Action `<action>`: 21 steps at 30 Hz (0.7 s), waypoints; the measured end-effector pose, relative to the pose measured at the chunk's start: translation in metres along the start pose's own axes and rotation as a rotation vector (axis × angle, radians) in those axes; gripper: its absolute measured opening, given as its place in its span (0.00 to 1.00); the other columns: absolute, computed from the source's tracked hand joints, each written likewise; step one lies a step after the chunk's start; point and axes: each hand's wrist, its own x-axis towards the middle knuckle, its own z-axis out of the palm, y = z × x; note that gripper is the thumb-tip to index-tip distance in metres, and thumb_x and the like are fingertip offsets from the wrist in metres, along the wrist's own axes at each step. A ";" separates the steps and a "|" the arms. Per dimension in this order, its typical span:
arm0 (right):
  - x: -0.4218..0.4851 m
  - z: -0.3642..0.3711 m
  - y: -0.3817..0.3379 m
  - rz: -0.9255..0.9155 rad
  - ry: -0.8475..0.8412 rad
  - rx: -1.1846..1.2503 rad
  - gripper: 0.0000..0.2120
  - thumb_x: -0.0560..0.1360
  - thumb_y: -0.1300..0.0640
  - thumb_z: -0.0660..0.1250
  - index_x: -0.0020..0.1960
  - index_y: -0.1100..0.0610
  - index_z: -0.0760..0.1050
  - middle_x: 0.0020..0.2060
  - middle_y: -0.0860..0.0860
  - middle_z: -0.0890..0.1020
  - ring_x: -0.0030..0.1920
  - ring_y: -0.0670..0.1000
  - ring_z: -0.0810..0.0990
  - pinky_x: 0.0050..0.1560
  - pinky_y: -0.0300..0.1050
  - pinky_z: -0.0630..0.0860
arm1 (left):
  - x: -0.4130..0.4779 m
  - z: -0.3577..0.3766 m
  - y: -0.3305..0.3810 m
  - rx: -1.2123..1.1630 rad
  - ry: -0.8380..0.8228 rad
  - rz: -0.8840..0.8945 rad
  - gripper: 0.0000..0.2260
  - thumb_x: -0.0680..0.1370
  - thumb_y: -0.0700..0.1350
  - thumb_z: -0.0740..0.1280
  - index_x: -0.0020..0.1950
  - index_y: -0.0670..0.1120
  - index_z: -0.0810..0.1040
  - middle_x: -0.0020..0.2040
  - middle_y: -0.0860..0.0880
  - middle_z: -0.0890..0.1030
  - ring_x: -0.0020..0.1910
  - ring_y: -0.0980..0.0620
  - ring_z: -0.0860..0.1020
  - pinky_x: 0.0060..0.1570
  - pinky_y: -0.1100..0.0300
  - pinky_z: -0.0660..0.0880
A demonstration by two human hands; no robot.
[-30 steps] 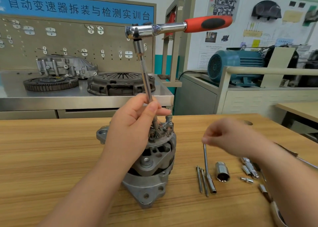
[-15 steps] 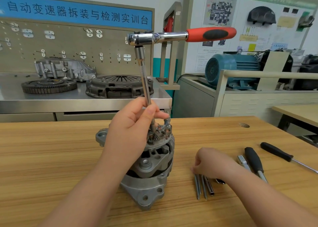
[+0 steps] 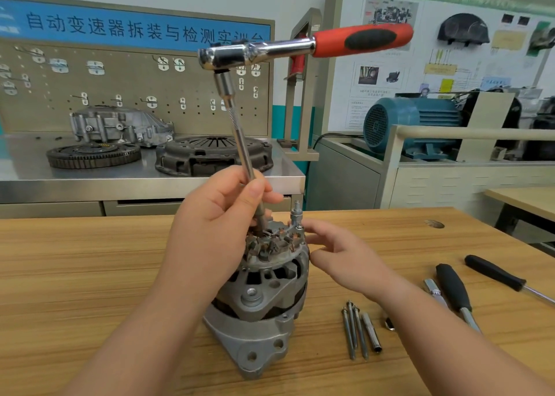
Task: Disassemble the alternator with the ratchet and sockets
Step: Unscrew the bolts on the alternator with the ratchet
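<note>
Alternator [image 3: 264, 305] upright mid-counter [image 3: 90, 275]; my left hand [image 3: 216, 215] pinches the extension bar [image 3: 240, 137] low down, long axis near-vertical, tip on the alternator's top; ratchet [image 3: 300, 47] handle points right, high above my right hand [image 3: 345, 257]; its fingers [image 3: 313, 233] relaxed, holding nothing, apparently touching the alternator's upper right side; right hand nearer the handle.

the wooden desk [image 3: 90, 275] carries the alternator [image 3: 261, 305], standing upright. just right of the alternator lie three long bolts [image 3: 353, 329] and a slim socket [image 3: 371, 332]; farther right of it, two black-handled screwdrivers [image 3: 452, 284].
</note>
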 end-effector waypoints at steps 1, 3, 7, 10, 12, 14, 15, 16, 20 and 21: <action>-0.002 -0.001 0.000 0.004 0.019 -0.009 0.24 0.75 0.66 0.63 0.61 0.39 0.74 0.58 0.35 0.79 0.61 0.39 0.75 0.63 0.46 0.73 | 0.000 -0.001 0.000 0.004 0.005 -0.002 0.10 0.79 0.46 0.61 0.41 0.55 0.79 0.41 0.55 0.84 0.37 0.57 0.81 0.36 0.71 0.74; -0.008 -0.004 0.002 0.001 0.052 -0.051 0.22 0.74 0.62 0.67 0.62 0.41 0.74 0.56 0.37 0.79 0.57 0.38 0.76 0.60 0.45 0.74 | 0.000 -0.001 0.001 0.011 0.005 -0.013 0.09 0.78 0.46 0.62 0.42 0.56 0.79 0.40 0.54 0.84 0.39 0.57 0.82 0.38 0.69 0.76; -0.023 -0.002 -0.001 -0.095 0.079 -0.212 0.20 0.70 0.48 0.72 0.60 0.37 0.73 0.51 0.34 0.76 0.55 0.37 0.74 0.55 0.32 0.70 | 0.001 -0.003 0.005 0.032 -0.002 -0.018 0.09 0.79 0.45 0.63 0.43 0.58 0.79 0.39 0.56 0.84 0.40 0.57 0.83 0.44 0.58 0.77; -0.031 0.007 -0.007 -0.115 0.137 -0.326 0.23 0.65 0.34 0.68 0.58 0.36 0.74 0.48 0.33 0.71 0.55 0.36 0.70 0.52 0.28 0.65 | -0.002 -0.002 0.010 0.057 -0.016 -0.004 0.09 0.79 0.45 0.64 0.44 0.58 0.79 0.39 0.56 0.84 0.40 0.57 0.83 0.46 0.55 0.77; -0.034 0.015 -0.012 -0.174 0.200 -0.435 0.25 0.63 0.30 0.65 0.57 0.38 0.75 0.48 0.34 0.68 0.55 0.37 0.68 0.52 0.27 0.63 | -0.005 0.002 0.013 0.077 -0.037 -0.005 0.09 0.79 0.45 0.64 0.44 0.58 0.79 0.38 0.56 0.84 0.39 0.57 0.83 0.45 0.55 0.78; -0.036 0.023 -0.017 -0.237 0.229 -0.494 0.25 0.63 0.29 0.64 0.55 0.41 0.75 0.51 0.34 0.66 0.57 0.37 0.66 0.53 0.29 0.64 | -0.009 0.005 0.016 0.100 -0.040 -0.007 0.08 0.78 0.46 0.64 0.42 0.57 0.80 0.38 0.58 0.84 0.38 0.60 0.82 0.42 0.62 0.78; -0.036 0.027 -0.019 -0.261 0.239 -0.501 0.25 0.64 0.30 0.64 0.53 0.44 0.75 0.53 0.35 0.66 0.58 0.38 0.66 0.54 0.30 0.64 | -0.011 0.006 0.018 0.114 -0.031 -0.001 0.08 0.77 0.46 0.64 0.41 0.56 0.80 0.37 0.59 0.84 0.38 0.62 0.82 0.41 0.67 0.77; -0.036 0.032 -0.021 -0.282 0.253 -0.499 0.23 0.65 0.31 0.65 0.51 0.46 0.74 0.56 0.36 0.67 0.60 0.39 0.66 0.56 0.31 0.64 | -0.013 0.007 0.018 0.129 -0.020 0.004 0.08 0.77 0.46 0.64 0.41 0.56 0.79 0.37 0.59 0.84 0.38 0.62 0.82 0.40 0.69 0.76; -0.037 0.043 -0.024 -0.348 0.316 -0.476 0.19 0.66 0.34 0.69 0.44 0.43 0.64 0.67 0.43 0.69 0.70 0.44 0.64 0.66 0.40 0.64 | -0.018 0.007 0.018 0.167 0.020 -0.003 0.08 0.78 0.49 0.65 0.40 0.55 0.79 0.36 0.60 0.84 0.39 0.62 0.82 0.44 0.59 0.78; -0.037 0.044 -0.024 -0.347 0.311 -0.458 0.20 0.66 0.35 0.70 0.44 0.42 0.62 0.69 0.43 0.68 0.73 0.45 0.62 0.69 0.44 0.65 | -0.020 0.007 0.018 0.175 0.018 -0.001 0.06 0.77 0.52 0.64 0.42 0.56 0.79 0.36 0.61 0.84 0.40 0.62 0.82 0.47 0.56 0.78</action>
